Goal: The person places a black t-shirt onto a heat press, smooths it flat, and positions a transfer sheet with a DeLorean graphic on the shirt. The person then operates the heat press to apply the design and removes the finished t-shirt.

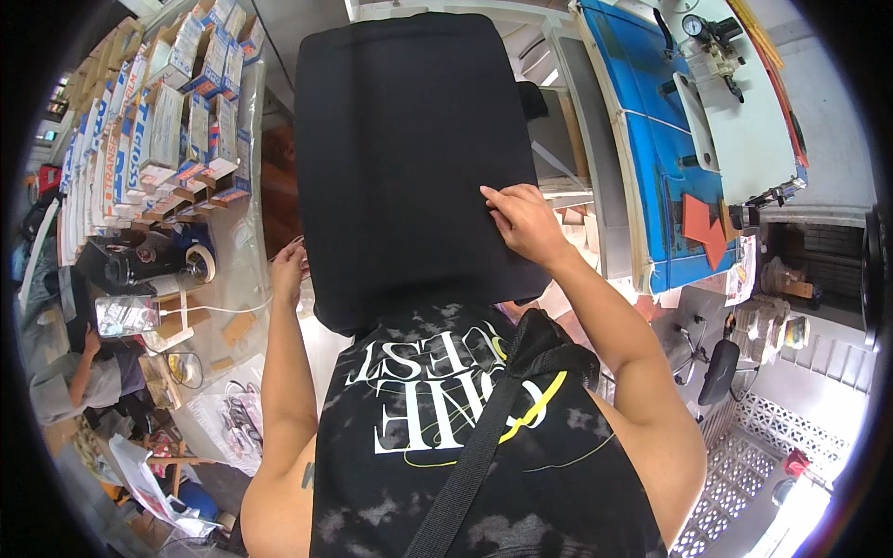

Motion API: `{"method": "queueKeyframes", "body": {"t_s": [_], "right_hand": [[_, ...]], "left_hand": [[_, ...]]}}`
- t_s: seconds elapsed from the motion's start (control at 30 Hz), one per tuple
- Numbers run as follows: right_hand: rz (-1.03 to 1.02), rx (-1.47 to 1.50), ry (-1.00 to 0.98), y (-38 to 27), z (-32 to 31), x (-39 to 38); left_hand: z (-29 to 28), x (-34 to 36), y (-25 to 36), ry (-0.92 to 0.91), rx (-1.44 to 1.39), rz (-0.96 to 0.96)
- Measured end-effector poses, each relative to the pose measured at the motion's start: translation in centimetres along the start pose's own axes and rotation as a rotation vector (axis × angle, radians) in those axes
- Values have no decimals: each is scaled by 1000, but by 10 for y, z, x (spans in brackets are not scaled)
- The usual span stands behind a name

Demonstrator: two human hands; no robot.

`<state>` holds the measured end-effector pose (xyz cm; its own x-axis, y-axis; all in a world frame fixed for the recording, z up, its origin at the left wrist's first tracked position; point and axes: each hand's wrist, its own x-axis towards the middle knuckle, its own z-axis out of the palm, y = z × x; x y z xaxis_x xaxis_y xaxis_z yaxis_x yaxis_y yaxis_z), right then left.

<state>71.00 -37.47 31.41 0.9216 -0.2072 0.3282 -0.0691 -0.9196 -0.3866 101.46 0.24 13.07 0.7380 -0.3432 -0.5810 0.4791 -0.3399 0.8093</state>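
A large rectangular panel covered in smooth black fabric (pixel 409 158) lies flat in front of me, its near edge close to my body. Over its right side is my right hand (pixel 528 223), thumb and fingers drawn together in a pinch. Whatever may be between those fingertips is too small to make out. My left hand (pixel 289 265) is at the panel's left edge, low down, with its fingers curled together. The fabric edge partly hides those fingertips, so what they hold does not show.
Stacked film boxes (pixel 186 121) stand on the left table, with a phone (pixel 127 316) on a white cable nearby. At the far left a person's arm (pixel 82 370) shows. A blue machine (pixel 665 158) with a pressure gauge (pixel 693 25) stands right; a black chair (pixel 718 372) is behind it.
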Motion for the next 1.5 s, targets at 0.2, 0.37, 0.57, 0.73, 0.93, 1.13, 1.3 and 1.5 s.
{"method": "queueKeyframes", "body": {"t_s": [0.2,0.37,0.57,0.73,0.93,1.13,1.3,1.5], "right_hand": [[-53,-85,-49,-3,6,-1],[190,-231,-12,17,-7,-17],[683,-293,-32,57,-21,-58],[642,-197,211,66,-1,-18],[936,1337,-72,60,27,12],[1418,1352,154,149,17,-34],[940,346,115,171,28,12],[328,-176,57,95,43,35]], "left_hand": [[-18,-22,-34,10,61,-15],[-27,-54,-48,132,158,-14],[-55,-96,-69,258,65,126],[-85,-111,-99,434,7,168],[-105,-153,-111,818,233,222],[-131,-224,-118,1147,553,-143],[-108,-254,-120,913,739,-451],[-87,-250,-149,763,785,-395]]}}
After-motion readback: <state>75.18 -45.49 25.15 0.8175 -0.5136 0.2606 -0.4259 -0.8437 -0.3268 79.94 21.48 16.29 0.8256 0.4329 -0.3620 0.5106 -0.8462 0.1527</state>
